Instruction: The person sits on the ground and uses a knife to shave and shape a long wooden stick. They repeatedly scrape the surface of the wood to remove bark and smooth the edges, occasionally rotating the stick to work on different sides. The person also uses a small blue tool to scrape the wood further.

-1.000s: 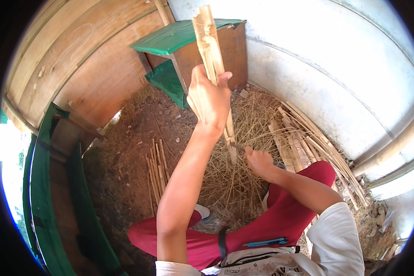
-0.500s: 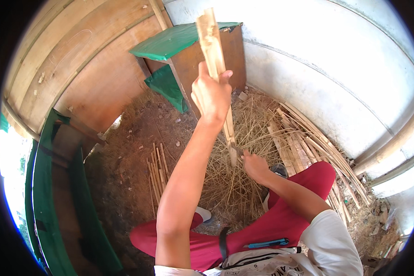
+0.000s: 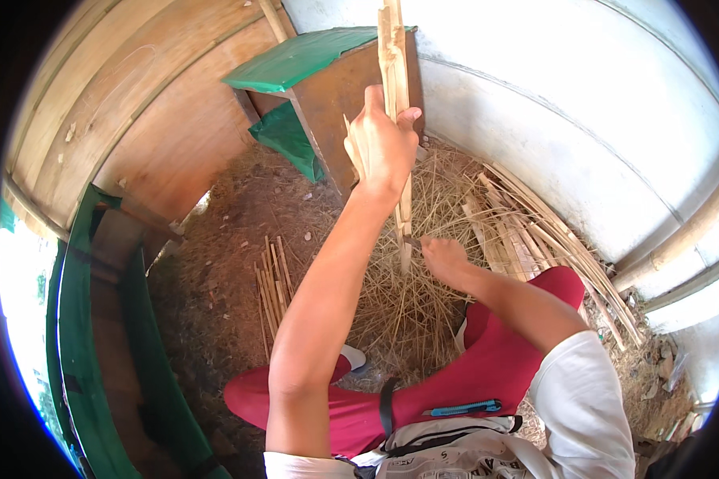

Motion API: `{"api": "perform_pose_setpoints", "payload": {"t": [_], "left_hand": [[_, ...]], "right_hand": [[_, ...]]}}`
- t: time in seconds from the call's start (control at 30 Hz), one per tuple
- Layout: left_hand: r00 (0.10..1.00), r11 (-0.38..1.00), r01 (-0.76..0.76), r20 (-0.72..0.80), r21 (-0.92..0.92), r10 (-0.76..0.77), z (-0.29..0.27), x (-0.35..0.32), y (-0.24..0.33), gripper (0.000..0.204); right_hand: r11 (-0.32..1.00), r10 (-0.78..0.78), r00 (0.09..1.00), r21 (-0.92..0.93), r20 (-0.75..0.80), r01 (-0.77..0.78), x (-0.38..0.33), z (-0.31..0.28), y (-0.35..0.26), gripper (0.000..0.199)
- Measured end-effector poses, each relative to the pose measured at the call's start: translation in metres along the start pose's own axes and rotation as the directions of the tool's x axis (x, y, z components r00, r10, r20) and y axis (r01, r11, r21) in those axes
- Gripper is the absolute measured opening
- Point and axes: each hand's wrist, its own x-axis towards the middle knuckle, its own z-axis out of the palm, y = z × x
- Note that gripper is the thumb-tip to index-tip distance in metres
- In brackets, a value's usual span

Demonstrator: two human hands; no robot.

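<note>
My left hand (image 3: 382,148) is closed around a long split bamboo strip (image 3: 394,60), held nearly upright in front of me. A thin splinter sticks out at the left side of this hand. The strip's lower end is over loose straw-like shavings (image 3: 383,319). Beside that lower end, my right hand (image 3: 446,259) is closed on a knife (image 3: 411,240). Only a short dark blade shows, lying against the strip; the handle is hidden in the fist.
Bamboo strips (image 3: 519,239) lie in a pile at the right along the white wall (image 3: 551,72). A smaller bundle of sticks (image 3: 273,279) lies left of my arm. Ahead stands a wooden box (image 3: 343,96) with a green cover. A blue cutter (image 3: 465,409) rests on my lap.
My left hand has shifted to the right and slightly farther out, and the strip stands more upright. My right hand and the knife have moved a little away from me.
</note>
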Motion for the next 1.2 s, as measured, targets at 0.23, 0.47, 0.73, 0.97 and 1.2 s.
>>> {"api": "perform_pose_setpoints", "payload": {"t": [0.23,0.47,0.73,0.97,1.2], "left_hand": [[1.000,0.999,0.001,-0.011,0.047,-0.001,-0.002,0.005,0.004,0.034],[0.999,0.992,0.033,0.011,0.118,-0.035,-0.002,0.007,0.002,0.032],[0.991,0.988,0.135,0.038,-0.077,-0.132,-0.019,0.016,-0.019,0.032],[0.942,0.995,0.077,0.332,-0.063,-0.052,-0.020,0.023,-0.012,0.064],[0.953,0.937,-0.203,-0.278,-0.283,0.123,-0.047,0.009,-0.122,0.081]], "right_hand": [[0.906,-0.077,0.982,-0.399,0.174,0.142,0.014,-0.002,-0.011,0.018],[0.907,-0.058,0.982,-0.402,0.181,0.128,0.023,-0.008,-0.026,0.037],[0.942,0.214,0.973,0.282,-0.087,-0.182,-0.009,0.046,-0.011,0.028],[0.935,0.261,0.965,0.251,-0.003,-0.252,0.006,0.069,0.003,0.031],[0.951,0.177,0.983,0.267,-0.052,-0.157,0.024,0.071,0.007,0.027]]}}
